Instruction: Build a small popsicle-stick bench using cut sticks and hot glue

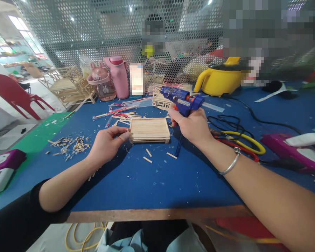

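A small model bed-like frame of wooden sticks (pixel 150 129), with a slatted top and raised rim, rests on the blue table. My left hand (pixel 107 141) pinches at its left front corner; the fingertips partly hide what lies between them. My right hand (pixel 193 126) is wrapped round the handle of a blue glue gun (pixel 182 98), held above and right of the frame. The gun's nozzle points left, and a clear glue stick (pixel 212 106) sticks out of its back. Short cut sticks (pixel 147 160) lie in front of the frame.
Wood scraps (pixel 73 145) lie at left. Behind are loose sticks, a pink bottle (pixel 119 78), a clear jug (pixel 105 89), a lit phone (pixel 137 78) and stick-built models (pixel 68 84). To the right are a yellow pot (pixel 222 82), black cable, pliers (pixel 244 141) and a purple device (pixel 296 150).
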A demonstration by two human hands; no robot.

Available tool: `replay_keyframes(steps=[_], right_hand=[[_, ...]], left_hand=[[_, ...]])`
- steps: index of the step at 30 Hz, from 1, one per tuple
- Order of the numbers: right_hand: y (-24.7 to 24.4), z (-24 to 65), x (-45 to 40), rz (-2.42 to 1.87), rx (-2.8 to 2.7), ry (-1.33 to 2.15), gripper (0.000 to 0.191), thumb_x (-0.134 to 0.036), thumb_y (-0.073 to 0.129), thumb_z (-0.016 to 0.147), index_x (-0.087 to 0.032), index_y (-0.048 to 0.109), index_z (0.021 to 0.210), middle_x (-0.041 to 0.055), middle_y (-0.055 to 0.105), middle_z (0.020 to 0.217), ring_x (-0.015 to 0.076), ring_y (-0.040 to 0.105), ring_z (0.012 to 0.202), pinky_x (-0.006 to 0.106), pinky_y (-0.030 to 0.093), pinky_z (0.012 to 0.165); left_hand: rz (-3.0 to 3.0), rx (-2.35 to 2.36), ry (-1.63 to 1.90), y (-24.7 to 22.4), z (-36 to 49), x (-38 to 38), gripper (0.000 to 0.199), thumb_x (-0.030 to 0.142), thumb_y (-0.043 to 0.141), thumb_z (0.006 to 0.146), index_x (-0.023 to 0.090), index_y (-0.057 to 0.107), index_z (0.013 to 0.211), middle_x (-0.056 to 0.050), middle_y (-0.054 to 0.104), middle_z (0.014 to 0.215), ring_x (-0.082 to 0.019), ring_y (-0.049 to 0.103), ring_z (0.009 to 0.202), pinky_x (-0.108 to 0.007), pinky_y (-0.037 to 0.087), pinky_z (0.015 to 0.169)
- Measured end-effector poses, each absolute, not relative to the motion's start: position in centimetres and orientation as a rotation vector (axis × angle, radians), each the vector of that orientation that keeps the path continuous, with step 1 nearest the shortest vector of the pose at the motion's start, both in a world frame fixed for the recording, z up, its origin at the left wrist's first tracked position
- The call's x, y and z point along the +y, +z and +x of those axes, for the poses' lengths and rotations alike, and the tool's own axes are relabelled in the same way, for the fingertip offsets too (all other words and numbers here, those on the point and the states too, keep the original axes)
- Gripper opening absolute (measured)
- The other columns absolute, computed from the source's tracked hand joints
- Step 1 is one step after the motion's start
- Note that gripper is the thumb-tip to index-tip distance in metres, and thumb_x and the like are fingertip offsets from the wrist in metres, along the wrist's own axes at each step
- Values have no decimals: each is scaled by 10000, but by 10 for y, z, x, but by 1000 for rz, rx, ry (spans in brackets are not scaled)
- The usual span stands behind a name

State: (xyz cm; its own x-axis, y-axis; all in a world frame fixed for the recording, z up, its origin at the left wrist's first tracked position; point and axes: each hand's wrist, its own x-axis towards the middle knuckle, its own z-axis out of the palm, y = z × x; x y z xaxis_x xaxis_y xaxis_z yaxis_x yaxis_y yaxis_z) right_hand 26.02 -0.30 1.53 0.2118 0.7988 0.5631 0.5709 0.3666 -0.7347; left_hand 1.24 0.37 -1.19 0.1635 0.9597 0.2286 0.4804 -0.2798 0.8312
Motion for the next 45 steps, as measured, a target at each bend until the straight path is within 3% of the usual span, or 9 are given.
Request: replay_keyframes(steps=[15,27,31,37,45], right_hand=[[20,260,-6,-1390,-1496,232,188,-368,587,791,-200,670,776,-39,587,499,139,578,467,335,493,702],[19,260,-5,-1420,-1502,207,234,-381,587,796,-191,662,682,-36,577,454,153,588,471,328,471,703],[19,260,-5,-1393,-1514,237,188,-362,600,780,-190,666,744,-40,588,477,160,594,498,331,470,710],[16,261,-2,-1487,-1532,175,246,-440,577,774,-219,662,705,-28,608,481,201,618,553,370,456,735],[28,271,-4,-1490,-1575,32,236,-417,559,782,-222,655,688,-15,636,530,214,641,636,373,459,775]], left_hand=[[1991,1429,973,-8,10,3,273,417,590,761,190,702,864,-35,724,889,-181,628,753,-273,467,686],[2033,1429,939,-6,10,0,251,391,586,762,193,698,867,-32,723,890,-188,635,795,-287,470,737],[2059,1436,927,-5,10,0,252,392,570,775,196,694,873,-35,719,896,-191,630,797,-300,470,744],[2050,1409,932,-2,12,-1,217,341,568,780,192,695,873,-37,725,889,-189,639,809,-299,481,751],[2037,1370,937,-4,11,0,209,341,558,787,201,694,861,-39,721,912,-194,640,838,-314,478,782]])
